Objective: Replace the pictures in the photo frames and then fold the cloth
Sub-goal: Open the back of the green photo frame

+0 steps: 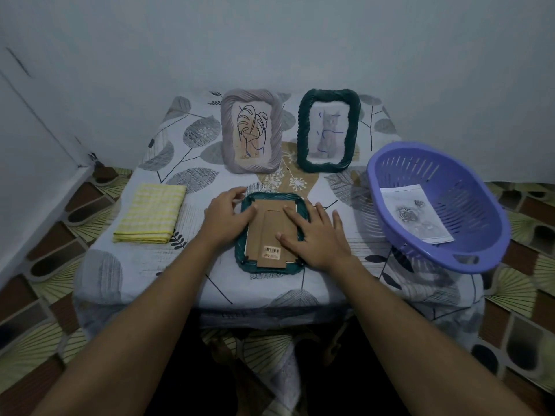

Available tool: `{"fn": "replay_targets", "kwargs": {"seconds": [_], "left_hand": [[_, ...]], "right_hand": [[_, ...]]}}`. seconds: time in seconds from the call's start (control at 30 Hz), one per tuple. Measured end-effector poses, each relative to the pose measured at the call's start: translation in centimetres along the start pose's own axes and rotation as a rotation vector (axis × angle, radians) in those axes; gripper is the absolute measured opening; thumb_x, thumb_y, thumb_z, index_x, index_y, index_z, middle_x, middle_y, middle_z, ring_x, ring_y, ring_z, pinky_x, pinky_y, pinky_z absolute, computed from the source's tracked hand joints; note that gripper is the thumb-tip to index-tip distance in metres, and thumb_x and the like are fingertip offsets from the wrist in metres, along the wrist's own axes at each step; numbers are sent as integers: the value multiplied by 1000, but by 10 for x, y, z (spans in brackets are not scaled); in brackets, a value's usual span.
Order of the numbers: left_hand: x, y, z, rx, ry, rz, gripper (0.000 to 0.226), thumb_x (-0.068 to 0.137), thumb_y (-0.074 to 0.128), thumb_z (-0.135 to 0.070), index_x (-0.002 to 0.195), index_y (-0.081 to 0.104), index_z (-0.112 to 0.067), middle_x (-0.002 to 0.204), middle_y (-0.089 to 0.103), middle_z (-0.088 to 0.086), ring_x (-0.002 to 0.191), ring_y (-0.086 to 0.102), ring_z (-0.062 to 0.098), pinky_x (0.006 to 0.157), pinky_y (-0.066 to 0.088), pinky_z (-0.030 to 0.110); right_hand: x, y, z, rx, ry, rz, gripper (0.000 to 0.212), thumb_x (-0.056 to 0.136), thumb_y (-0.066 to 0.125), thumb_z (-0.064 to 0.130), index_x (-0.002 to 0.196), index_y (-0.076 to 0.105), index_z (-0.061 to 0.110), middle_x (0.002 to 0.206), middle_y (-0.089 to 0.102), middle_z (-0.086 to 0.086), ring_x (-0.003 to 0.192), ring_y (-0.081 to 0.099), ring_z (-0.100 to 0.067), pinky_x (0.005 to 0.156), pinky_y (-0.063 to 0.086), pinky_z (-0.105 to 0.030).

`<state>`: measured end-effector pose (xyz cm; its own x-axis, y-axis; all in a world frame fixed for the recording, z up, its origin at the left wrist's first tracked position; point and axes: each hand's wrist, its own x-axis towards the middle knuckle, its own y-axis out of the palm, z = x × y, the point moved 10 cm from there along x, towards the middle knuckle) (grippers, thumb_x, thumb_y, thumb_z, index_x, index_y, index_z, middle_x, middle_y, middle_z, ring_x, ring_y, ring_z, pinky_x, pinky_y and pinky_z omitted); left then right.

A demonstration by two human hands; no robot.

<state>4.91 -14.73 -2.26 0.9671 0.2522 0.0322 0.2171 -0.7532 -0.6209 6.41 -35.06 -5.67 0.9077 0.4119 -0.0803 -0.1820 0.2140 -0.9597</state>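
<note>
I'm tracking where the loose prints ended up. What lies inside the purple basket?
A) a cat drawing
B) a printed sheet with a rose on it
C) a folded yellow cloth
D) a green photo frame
B: a printed sheet showing a grey rose lies in the purple basket, while the yellow cloth lies outside it.

Home room, leaf-print bedsheet, patterned floor tiles, plain wall
</note>
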Motion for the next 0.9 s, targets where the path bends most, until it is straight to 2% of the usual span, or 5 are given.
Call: {"fn": "replay_targets", "kwargs": {"seconds": [0.1,0.23,0.53,0.77,0.9], "left_hand": [[18,5,-4,64,18,2,43,94,65,-28,134,60,-12,129,65,9,115,60,25,100,44,34],[33,9,5,114,-33,11,31,92,68,-28,122,68,-17,120,68,4,111,61,23,102,46,40],[44,6,16,-22,-138,-26,23,88,74,-21,110,74,-12,95,67,-1,88,58,10,82,41,19],[46,5,17,83,-218,-142,21,84,72,-41,69,64,-28,78,65,-10,96,66,22,95,50,42],[35,3,3,178,-141,-262,18,89,65,-41,77,65,-27,79,66,-7,92,65,24,93,48,46]], "right_hand": [[0,0,-1,8,10,10,74,88,25,82,154,7,53,168,-2,-2,154,-3,-24,121,-5,-55],[1,1,-1,7,16,25,75,87,23,83,153,6,54,168,1,-2,154,-4,-24,121,-5,-55],[2,3,-2,21,13,18,76,85,22,84,153,7,53,168,3,-2,154,-5,-24,120,-7,-56],[2,1,-1,18,13,22,75,87,22,83,154,6,53,168,2,-2,154,-5,-24,120,-7,-56],[1,1,-1,24,14,26,75,86,23,83,154,8,53,168,3,-2,154,-4,-24,120,-7,-56]]}}
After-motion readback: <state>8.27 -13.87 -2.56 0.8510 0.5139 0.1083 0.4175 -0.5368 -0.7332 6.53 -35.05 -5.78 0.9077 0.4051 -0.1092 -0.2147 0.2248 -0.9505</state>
